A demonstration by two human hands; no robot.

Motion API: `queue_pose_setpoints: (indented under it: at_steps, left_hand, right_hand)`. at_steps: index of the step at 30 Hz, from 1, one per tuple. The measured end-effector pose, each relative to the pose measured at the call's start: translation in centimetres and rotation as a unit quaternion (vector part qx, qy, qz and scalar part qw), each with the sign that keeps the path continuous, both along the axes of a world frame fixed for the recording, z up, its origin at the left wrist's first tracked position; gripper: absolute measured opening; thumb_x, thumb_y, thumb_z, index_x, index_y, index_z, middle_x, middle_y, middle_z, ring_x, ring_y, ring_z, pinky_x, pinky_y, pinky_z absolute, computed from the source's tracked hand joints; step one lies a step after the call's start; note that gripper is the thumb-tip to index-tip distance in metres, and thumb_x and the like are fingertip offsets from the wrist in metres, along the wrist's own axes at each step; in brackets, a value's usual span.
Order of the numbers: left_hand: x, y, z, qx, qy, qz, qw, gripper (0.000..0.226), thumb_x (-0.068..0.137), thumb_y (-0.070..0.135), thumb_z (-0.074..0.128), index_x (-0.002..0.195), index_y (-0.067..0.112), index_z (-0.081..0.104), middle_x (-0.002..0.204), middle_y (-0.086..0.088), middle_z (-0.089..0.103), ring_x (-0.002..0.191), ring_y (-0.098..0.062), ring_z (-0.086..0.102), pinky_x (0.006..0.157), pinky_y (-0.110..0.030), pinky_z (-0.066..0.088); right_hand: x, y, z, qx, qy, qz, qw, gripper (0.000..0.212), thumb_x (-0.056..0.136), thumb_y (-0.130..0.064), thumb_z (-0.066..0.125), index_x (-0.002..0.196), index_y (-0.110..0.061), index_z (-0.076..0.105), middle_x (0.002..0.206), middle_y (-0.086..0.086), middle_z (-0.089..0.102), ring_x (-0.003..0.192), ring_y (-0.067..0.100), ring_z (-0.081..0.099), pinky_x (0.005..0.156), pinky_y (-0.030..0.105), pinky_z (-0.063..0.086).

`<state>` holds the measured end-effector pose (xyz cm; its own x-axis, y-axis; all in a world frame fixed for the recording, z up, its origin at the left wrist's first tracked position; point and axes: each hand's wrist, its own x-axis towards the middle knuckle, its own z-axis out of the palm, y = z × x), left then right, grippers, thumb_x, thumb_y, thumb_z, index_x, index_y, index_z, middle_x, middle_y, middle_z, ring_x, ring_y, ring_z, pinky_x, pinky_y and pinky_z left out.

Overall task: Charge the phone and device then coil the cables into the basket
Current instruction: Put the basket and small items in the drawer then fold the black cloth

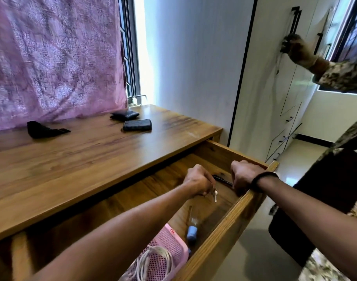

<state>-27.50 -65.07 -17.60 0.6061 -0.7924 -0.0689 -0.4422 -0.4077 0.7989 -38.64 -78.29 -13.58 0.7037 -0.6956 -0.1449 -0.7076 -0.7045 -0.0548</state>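
step in hand, as judged: retrieve the charging gear from the open wooden drawer at the lower centre of the frame.

the left hand is inside the drawer, fingers curled down and pinching a thin cable with a small white plug hanging just below the knuckles. the right hand, wrist ringed by a black band, is curled over a slim black object at the drawer's far corner; whether the fingers actually clamp it cannot be told.

the pink perforated plastic basket sits at the bottom centre of the frame, in the near end of the drawer, with white coiled cord lying on it. a blue-capped item lies just beside it.

procedure: lift the plug straight up, so that the lead does not snag the black object. keep the second hand low to free any tangle. no phone is identifiable; dark pouches lie on the brown wooden desk top, centre of the frame.
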Motion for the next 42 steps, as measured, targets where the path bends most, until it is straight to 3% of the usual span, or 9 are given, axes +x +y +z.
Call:
queue_pose_setpoints:
  at_steps: [4,9,12,16,22,29,35,39,42]
  left_hand:
    - [0.4,0.8,0.8,-0.023,-0.041,-0.012,0.999,0.007,0.091,0.009,0.072,0.088,0.013,0.077,0.096,0.001,0.071,0.073,-0.006,0.067,0.047,-0.012,0.047]
    - [3.7,3.5,4.9,-0.134,-0.155,-0.01,0.979,0.009,0.092,0.025,0.073,0.093,0.018,0.079,0.09,0.007,0.075,0.078,-0.004,0.068,0.066,-0.012,0.05]
    - [8.0,5.3,7.6,-0.186,-0.227,0.077,0.953,0.017,0.091,0.032,0.074,0.093,0.017,0.081,0.088,0.003,0.079,0.076,-0.004,0.068,0.065,-0.006,0.041]
    - [16.0,7.9,8.1,-0.183,-0.242,0.218,0.928,0.024,0.094,0.034,0.069,0.08,0.016,0.075,0.077,-0.002,0.074,0.082,-0.02,0.072,0.067,-0.024,0.039]
    - [27.8,9.4,5.9,-0.148,-0.208,0.323,0.911,0.026,0.099,0.033,0.061,0.114,0.014,0.072,0.111,-0.014,0.075,0.107,-0.033,0.068,0.093,-0.038,0.053]
    - [37.2,7.2,6.3,-0.069,-0.17,0.423,0.888,0.051,0.095,0.055,0.056,0.128,0.016,0.065,0.134,-0.014,0.063,0.122,-0.035,0.061,0.101,-0.041,0.049]
    - [40.9,3.8,7.9,0.046,-0.134,0.489,0.861,0.13,0.058,0.094,0.063,0.145,-0.001,0.042,0.136,-0.012,0.049,0.124,-0.031,0.057,0.092,-0.034,0.05]
    - [42.1,2.8,9.5,0.078,-0.093,0.444,0.887,0.115,0.053,0.091,0.071,0.14,0.017,0.053,0.142,-0.012,0.044,0.122,-0.026,0.056,0.087,-0.026,0.048]
    - [42.0,2.6,9.6,0.046,-0.102,0.414,0.903,0.112,0.058,0.082,0.077,0.139,0.012,0.045,0.142,-0.017,0.048,0.124,-0.032,0.055,0.099,-0.032,0.049]
  right_hand:
    - [0.5,-0.1,-0.4,0.004,-0.003,-0.005,1.0,0.035,0.081,-0.022,0.083,0.094,-0.032,0.053,0.105,-0.001,0.058,0.09,0.02,0.064,0.084,0.042,0.061]
    - [3.5,0.7,1.2,-0.094,-0.197,0.041,0.975,0.014,0.093,-0.033,0.072,0.092,-0.021,0.066,0.082,-0.002,0.067,0.077,0.019,0.068,0.066,0.035,0.057]
    - [7.1,2.5,3.2,-0.102,-0.342,0.085,0.93,0.021,0.094,-0.032,0.072,0.081,-0.018,0.062,0.076,0.001,0.067,0.073,0.025,0.068,0.064,0.032,0.05]
    - [14.3,6.3,5.0,-0.027,-0.423,0.148,0.894,0.019,0.096,-0.027,0.071,0.082,-0.016,0.064,0.082,0.002,0.067,0.075,0.02,0.063,0.069,0.031,0.047]
    - [27.8,8.1,4.0,0.096,-0.399,0.062,0.91,0.054,0.09,-0.061,0.065,0.081,-0.008,0.067,0.076,0.008,0.063,0.081,0.035,0.067,0.064,0.034,0.04]
    - [34.7,8.9,3.5,0.085,-0.306,-0.005,0.948,0.1,0.059,-0.094,0.059,0.12,-0.015,0.064,0.136,0.017,0.06,0.132,0.038,0.051,0.104,0.043,0.043]
    - [36.0,7.8,2.2,0.067,-0.331,-0.002,0.941,0.096,0.064,-0.086,0.066,0.13,-0.017,0.055,0.139,0.011,0.06,0.136,0.035,0.048,0.108,0.046,0.041]
    - [36.0,7.4,2.4,0.115,-0.381,0.019,0.917,0.073,0.07,-0.072,0.077,0.116,-0.022,0.053,0.121,0.003,0.069,0.123,0.03,0.061,0.105,0.045,0.044]
    - [35.7,7.2,2.6,0.171,-0.454,0.024,0.874,0.055,0.075,-0.055,0.085,0.11,-0.025,0.054,0.106,-0.002,0.071,0.108,0.026,0.069,0.098,0.042,0.052]
